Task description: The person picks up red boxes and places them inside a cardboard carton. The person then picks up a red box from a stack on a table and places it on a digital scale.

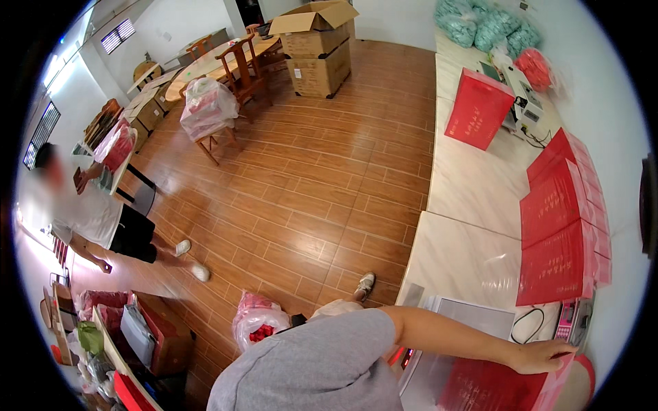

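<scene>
My left arm, in a grey short sleeve, reaches across to the lower right. The fingers of my left hand [538, 357] are bent together on the pink, film-like edge of a red printed package [483, 387]. That package lies over a grey-topped flat machine [473, 316] on the worktop, and the picture's lower rim cuts it off. My right hand is not in view. Beside my left hand are a pink device with buttons [565, 318] and a black cable [528, 326].
Red packages [552, 240] line the wall side of the pale worktop [473, 181]. Farther back stand a red box [480, 109], a white machine [523, 96] and teal bags [490, 27]. A co-worker [103, 212] stands left. Cartons [319, 65] and a bagged bundle [260, 318] sit on the floor.
</scene>
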A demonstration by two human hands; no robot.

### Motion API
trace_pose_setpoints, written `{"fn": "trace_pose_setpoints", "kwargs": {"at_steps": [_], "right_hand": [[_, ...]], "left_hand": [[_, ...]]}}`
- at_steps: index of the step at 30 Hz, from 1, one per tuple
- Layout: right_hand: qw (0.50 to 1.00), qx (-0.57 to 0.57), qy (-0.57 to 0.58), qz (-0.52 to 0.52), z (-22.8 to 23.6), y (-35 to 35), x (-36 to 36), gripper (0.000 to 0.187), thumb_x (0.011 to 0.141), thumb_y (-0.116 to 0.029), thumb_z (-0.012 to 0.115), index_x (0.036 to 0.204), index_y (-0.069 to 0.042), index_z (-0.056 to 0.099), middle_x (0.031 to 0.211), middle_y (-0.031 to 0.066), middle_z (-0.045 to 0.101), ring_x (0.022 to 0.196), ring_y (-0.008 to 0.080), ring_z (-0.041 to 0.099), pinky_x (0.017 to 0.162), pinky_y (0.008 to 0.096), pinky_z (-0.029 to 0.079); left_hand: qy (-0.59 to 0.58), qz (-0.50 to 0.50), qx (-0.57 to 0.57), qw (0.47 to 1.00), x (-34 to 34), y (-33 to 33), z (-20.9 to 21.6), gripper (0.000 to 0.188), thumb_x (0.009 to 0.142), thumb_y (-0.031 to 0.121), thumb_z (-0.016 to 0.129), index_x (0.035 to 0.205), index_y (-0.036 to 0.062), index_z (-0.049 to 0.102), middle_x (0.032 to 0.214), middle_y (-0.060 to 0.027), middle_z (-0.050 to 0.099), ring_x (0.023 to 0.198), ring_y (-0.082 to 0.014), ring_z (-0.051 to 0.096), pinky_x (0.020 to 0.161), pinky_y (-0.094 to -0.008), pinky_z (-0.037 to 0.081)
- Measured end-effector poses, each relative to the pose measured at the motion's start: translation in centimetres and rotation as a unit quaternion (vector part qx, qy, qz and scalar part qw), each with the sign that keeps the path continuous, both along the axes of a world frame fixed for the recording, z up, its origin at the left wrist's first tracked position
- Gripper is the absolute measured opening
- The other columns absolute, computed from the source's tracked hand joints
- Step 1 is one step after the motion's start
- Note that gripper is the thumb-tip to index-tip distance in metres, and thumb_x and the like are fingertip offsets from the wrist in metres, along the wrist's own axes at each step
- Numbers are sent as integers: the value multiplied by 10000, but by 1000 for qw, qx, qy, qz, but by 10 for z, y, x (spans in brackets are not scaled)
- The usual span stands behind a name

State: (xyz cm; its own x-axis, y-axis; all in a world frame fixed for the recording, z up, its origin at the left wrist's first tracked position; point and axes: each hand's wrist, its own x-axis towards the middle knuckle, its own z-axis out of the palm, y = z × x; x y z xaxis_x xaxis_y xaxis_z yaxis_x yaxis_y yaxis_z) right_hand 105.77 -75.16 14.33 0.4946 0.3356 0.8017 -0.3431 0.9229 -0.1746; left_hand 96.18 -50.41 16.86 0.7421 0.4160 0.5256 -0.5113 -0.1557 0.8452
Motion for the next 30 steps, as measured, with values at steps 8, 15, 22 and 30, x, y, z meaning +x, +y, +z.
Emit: {"fn": "trace_pose_setpoints", "kwargs": {"at_steps": [8, 15, 22, 30], "right_hand": [[633, -442, -118, -625, 36, -23, -33, 623, 894, -462, 453, 1252, 45, 504, 1286, 248, 492, 1223, 383, 446, 1019, 513, 357], [624, -360, -239, -651, 78, -17, -58, 585, 893, -454, 523, 1254, 7, 522, 1264, 231, 535, 1121, 332, 537, 973, 447, 416], [430, -482, -193, -738, 148, -26, -88, 703, 900, -479, 482, 1395, 8, 373, 1356, 209, 474, 1248, 325, 469, 1040, 477, 377], [674, -264, -378, -577, 190, 25, -82, 877, 853, -649, 458, 1487, -113, 178, 1425, 400, 208, 1101, 386, 574, 909, 469, 476]], "left_hand": [[25, -10, -20, 999, -1, 1, 3, 569, 893, 193, 469, 1398, -29, 330, 1330, -207, 422, 1268, -315, 400, 1083, -357, 302], [36, -38, -29, 998, -7, -1, 7, 582, 905, 225, 463, 1412, -19, 314, 1336, -210, 418, 1279, -298, 395, 1086, -351, 297], [30, 5, -12, 999, 2, 1, -8, 594, 940, 365, 446, 1396, -6, 358, 1409, -200, 385, 1330, -291, 348, 1112, -396, 265], [44, 40, -7, 998, -27, 78, 6, 569, 966, 367, 418, 1405, 8, 384, 1463, -116, 372, 1371, -212, 304, 1130, -335, 201]]}}
